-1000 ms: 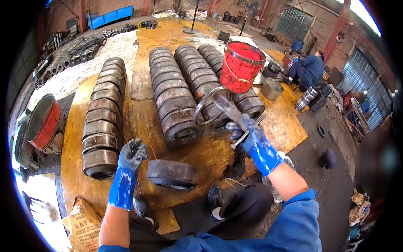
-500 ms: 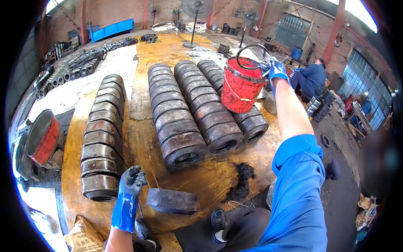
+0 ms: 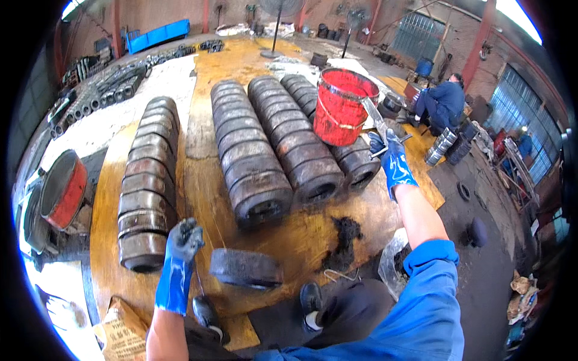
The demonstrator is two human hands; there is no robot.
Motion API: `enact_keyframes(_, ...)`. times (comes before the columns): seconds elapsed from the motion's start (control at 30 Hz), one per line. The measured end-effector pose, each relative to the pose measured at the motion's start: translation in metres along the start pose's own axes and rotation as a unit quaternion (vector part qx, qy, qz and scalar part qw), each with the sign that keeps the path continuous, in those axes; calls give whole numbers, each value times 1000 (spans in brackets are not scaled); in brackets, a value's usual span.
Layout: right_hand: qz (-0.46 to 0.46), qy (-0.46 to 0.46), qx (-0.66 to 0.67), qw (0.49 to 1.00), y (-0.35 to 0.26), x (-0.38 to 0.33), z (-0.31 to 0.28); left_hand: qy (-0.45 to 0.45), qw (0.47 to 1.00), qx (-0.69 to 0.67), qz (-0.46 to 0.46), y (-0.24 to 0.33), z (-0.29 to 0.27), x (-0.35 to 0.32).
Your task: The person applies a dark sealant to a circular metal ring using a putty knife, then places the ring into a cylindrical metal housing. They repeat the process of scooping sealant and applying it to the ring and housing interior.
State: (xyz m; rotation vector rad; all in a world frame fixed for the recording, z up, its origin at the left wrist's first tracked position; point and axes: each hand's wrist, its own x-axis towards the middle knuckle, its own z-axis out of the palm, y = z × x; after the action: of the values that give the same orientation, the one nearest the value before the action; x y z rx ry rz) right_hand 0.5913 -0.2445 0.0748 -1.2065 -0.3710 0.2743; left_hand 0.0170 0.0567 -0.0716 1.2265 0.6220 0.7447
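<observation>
My right hand (image 3: 391,150), in a blue glove, grips a flat grey metal tool (image 3: 374,115) with a thin crossbar near the fingers. The tool's far end overlaps the right side of a red bucket (image 3: 338,117), which stands on the rows of dark metal rings. My left hand (image 3: 184,240), gloved in blue with a dirty grey palm, is raised with fingers curled; whether anything is in them cannot be made out. Near it, a single dark ring (image 3: 245,268) rests on the yellow-brown boards. A long row of rings (image 3: 147,192) lies beyond that hand.
More rows of rings (image 3: 256,156) lie ahead. Black grease-like matter (image 3: 344,240) and a bent wire (image 3: 342,275) are near my feet. A red-sided round tub (image 3: 65,189) stands left; a paper sack (image 3: 123,331) is lower left. A person (image 3: 442,105) sits at the far right.
My right hand has drawn back lower and nearer with the metal tool. The dark hoop seen over the bucket before no longer shows there. My left hand has risen slightly, fingers still curled.
</observation>
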Motion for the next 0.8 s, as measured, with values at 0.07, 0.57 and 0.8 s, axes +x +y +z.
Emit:
enact_keyframes(0.07, 23, -20, 50, 998, 0, -26, 3, -23, 998, 56, 30, -12, -10, 13)
enact_keyframes(0.57, 328, -165, 86, 926, 119, -347, 88, 43, 994, 66, 75, 55, -31, -35)
enact_keyframes(0.8, 356, -192, -36, 914, 124, -377, 97, 51, 990, 109, 67, 62, -39, -48)
